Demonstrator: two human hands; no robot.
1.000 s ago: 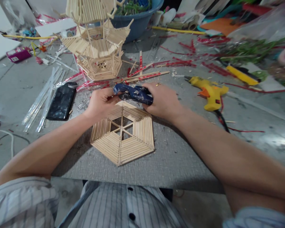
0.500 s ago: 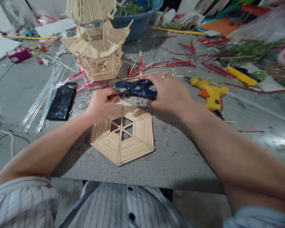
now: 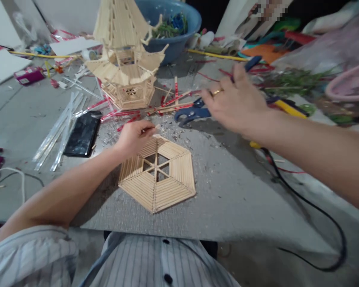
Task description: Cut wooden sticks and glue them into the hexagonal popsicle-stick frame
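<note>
A flat hexagon panel of wooden sticks (image 3: 158, 177) lies on a grey mat (image 3: 227, 195) in front of me. My left hand (image 3: 134, 137) rests at the panel's far left edge, its fingers pinched on a short stick piece (image 3: 156, 127). My right hand (image 3: 236, 103) is raised over the mat's far right side and grips blue cutters (image 3: 189, 115). The cutters' jaws point left and one handle sticks out behind the fingers. A ring shows on that hand.
A tall stick-built pagoda model (image 3: 125, 67) stands behind the panel, with a blue basin (image 3: 170, 24) beyond it. A black phone (image 3: 83, 134) and clear tubes (image 3: 58, 129) lie left. Red-striped sticks (image 3: 170, 101) litter the middle. A black cable (image 3: 314, 207) runs right.
My right hand has carried the blue cutters away from the left hand, up and to the right, and now covers the yellow glue gun. The left hand stays at the panel's edge. The view tilted slightly.
</note>
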